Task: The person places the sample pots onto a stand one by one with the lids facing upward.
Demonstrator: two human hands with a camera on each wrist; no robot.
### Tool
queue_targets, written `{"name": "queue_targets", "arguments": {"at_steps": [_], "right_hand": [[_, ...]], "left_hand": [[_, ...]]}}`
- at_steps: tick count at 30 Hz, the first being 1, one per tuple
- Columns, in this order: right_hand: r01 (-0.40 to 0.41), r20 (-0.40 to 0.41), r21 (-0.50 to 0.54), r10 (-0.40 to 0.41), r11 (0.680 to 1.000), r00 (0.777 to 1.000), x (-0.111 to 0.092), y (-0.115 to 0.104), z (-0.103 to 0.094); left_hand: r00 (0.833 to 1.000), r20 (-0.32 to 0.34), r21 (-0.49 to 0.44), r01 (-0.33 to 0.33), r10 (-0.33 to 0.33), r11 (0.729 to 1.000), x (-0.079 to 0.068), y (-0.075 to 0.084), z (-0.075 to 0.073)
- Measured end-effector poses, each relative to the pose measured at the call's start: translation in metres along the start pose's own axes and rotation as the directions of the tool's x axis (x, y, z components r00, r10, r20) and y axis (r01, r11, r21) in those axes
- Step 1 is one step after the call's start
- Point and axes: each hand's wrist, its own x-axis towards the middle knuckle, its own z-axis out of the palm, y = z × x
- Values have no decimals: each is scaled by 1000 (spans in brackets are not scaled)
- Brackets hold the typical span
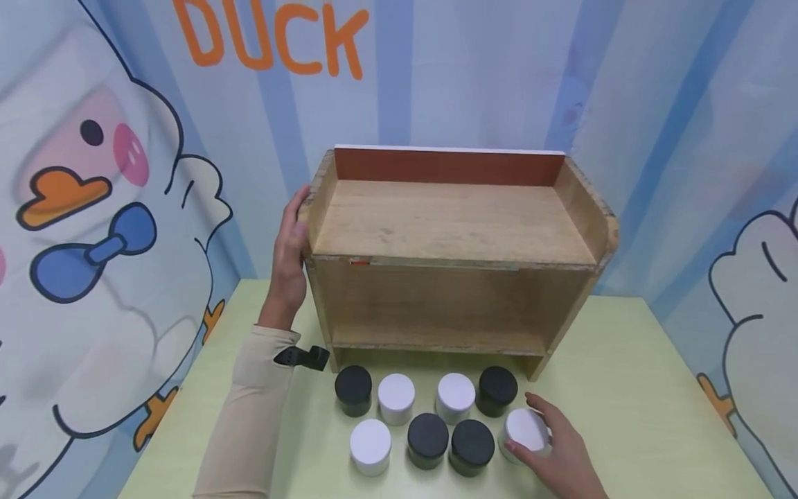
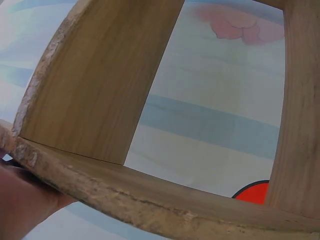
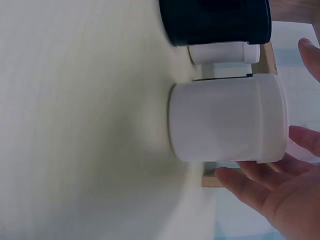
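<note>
A two-tier wooden shelf unit [image 1: 449, 222] stands on the table at the back. Flat against its left side is my left hand [image 1: 289, 256], fingers pointing up along the outside of the panel. In the left wrist view, the shelf's side panel [image 2: 150, 210] covers most of that left hand [image 2: 30, 200]. At front right, a white-lidded jar [image 1: 525, 431] stands upright, with my right hand [image 1: 557, 443] spread loosely around it. The right wrist view shows this white jar [image 3: 225, 120], with the fingers [image 3: 245, 187] by its lid and another digit held away from it.
Several more jars, some with black lids [image 1: 427, 436] and others with white lids [image 1: 370, 443], stand in two rough rows before the shelf. The pale green table [image 1: 623, 388] meets a duck-printed cloth backdrop [image 1: 474, 76] behind and at both sides.
</note>
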Motion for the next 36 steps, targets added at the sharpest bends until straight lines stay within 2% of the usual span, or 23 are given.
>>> {"name": "queue_targets", "arguments": {"at_steps": [5, 9, 16, 24, 36], "right_hand": [[-55, -17, 53, 56, 997, 998, -3, 5, 5], [-103, 13, 95, 102, 990, 995, -4, 8, 7], [-171, 41, 106, 167, 980, 985, -7, 17, 13], [-175, 19, 148, 174, 973, 985, -7, 21, 16], [-224, 82, 98, 216, 970, 973, -5, 15, 7]], "left_hand": [[999, -5, 8, 33, -33, 999, 4, -3, 0], [999, -10, 37, 38, -38, 999, 9, -4, 1], [998, -25, 59, 53, -51, 997, 11, -6, 2], [998, -23, 34, 57, -56, 998, 13, -7, 2], [997, -28, 24, 76, -75, 997, 13, -7, 2]]}}
